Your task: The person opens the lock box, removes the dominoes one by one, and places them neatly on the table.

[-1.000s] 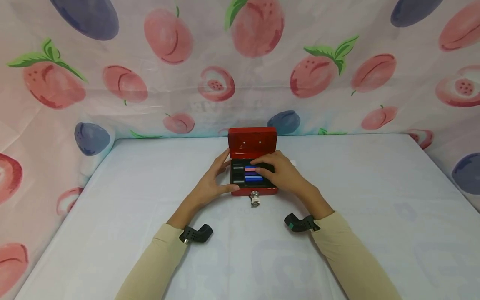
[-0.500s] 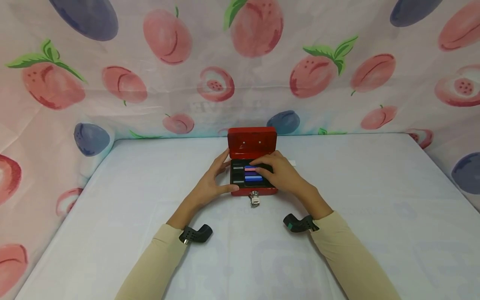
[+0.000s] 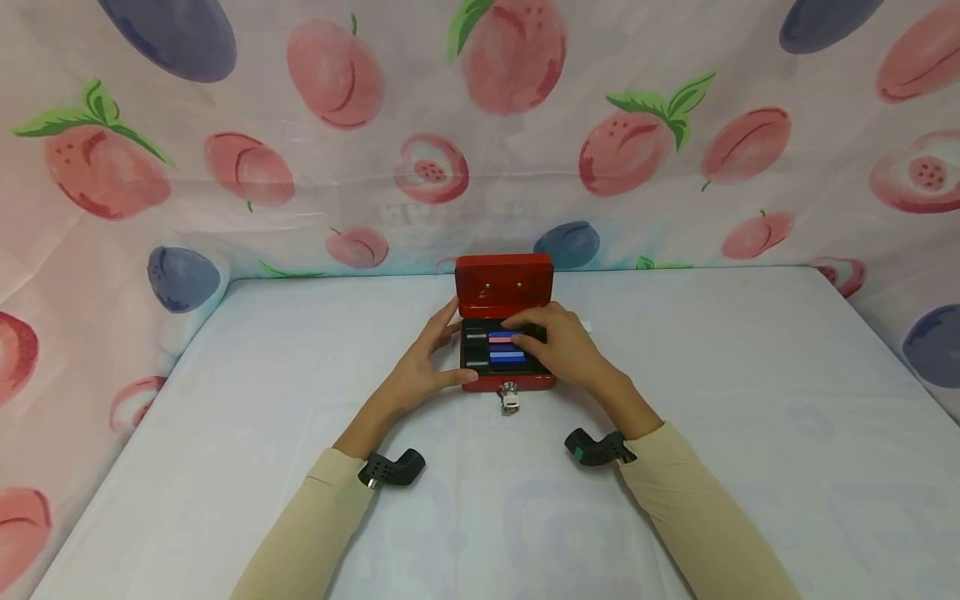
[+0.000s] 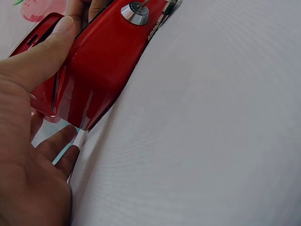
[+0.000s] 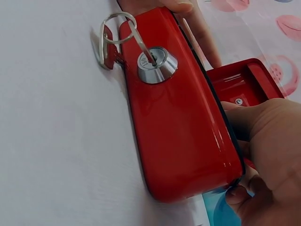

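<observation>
An open red cash box (image 3: 521, 382) with a black inner tray (image 3: 476, 347) stands on the white-covered table, its lid (image 3: 504, 285) raised at the back. Coloured bars, blue ones (image 3: 507, 358) and a pink one (image 3: 499, 340), lie side by side in the tray. My left hand (image 3: 415, 372) steadies the box's left end, straight thumb on the front rim, fingers spread along the side and toward the lid. With curled index finger and thumb, my right hand (image 3: 567, 346) pinches at the upper bars; the left wrist view shows the lock (image 4: 135, 12) in front, and a key sits in it.
A key ring (image 5: 120, 28) with a red tag hangs from the key at the front of the box. White cloth covers the table (image 3: 480, 500). A fruit-print curtain (image 3: 525, 183) rises behind the box. A small white piece (image 3: 587, 326) lies beyond the right hand.
</observation>
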A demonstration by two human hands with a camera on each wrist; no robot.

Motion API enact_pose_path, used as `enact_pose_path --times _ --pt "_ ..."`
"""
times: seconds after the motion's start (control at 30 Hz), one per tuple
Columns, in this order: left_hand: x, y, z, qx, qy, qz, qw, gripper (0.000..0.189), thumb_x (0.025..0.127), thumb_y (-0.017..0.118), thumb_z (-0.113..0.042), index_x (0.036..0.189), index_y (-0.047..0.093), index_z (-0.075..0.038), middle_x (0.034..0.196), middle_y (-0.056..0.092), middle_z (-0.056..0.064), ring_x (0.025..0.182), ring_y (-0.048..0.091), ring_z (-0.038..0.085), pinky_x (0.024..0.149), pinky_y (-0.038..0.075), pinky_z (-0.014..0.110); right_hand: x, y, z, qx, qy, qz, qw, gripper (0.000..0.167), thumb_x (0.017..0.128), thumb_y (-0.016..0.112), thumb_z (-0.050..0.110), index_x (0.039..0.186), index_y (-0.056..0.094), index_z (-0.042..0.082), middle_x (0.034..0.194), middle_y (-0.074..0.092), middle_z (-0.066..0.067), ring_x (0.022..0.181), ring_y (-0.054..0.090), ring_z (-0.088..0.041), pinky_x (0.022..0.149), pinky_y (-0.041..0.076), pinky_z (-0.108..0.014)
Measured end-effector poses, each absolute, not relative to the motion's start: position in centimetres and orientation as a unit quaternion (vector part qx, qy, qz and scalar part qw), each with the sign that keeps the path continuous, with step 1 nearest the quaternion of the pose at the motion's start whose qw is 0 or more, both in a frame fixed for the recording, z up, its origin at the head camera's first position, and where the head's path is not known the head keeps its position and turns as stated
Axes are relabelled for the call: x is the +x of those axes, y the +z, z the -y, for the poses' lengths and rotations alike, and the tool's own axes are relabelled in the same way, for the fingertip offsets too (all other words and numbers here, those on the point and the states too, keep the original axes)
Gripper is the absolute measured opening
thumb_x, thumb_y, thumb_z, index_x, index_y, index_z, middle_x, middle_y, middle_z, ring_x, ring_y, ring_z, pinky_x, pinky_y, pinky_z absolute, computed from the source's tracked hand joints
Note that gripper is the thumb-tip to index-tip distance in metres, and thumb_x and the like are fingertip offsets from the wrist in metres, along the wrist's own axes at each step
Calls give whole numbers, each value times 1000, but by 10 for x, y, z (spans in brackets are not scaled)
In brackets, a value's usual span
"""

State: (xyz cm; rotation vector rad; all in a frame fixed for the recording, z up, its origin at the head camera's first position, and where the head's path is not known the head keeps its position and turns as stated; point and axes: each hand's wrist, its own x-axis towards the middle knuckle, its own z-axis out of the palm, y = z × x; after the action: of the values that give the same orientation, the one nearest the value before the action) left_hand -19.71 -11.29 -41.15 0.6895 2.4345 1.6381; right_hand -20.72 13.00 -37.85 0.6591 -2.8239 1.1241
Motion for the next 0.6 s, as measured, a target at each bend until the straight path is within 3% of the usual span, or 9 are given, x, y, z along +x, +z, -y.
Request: enact_pose_path --times 0.33,0.6 --pt "-189 -394 110 232 541 -805 73 98 81 76 -12 155 12 -18 158 14 7 137 29 37 109 26 55 -206 -379 -128 200 370 906 38 24 90 69 15 114 70 14 113 64 -9 105 53 -27 93 45 -49" --pt "-198 -413 113 228 538 -809 62 100 80 78 -21 153 12 -36 157 14 -6 137 30 28 109 27 53 -205 -378 -129 198 395 894 69 22 92 65 15 113 70 14 114 66 -8 105 58 -26 95 45 -47"
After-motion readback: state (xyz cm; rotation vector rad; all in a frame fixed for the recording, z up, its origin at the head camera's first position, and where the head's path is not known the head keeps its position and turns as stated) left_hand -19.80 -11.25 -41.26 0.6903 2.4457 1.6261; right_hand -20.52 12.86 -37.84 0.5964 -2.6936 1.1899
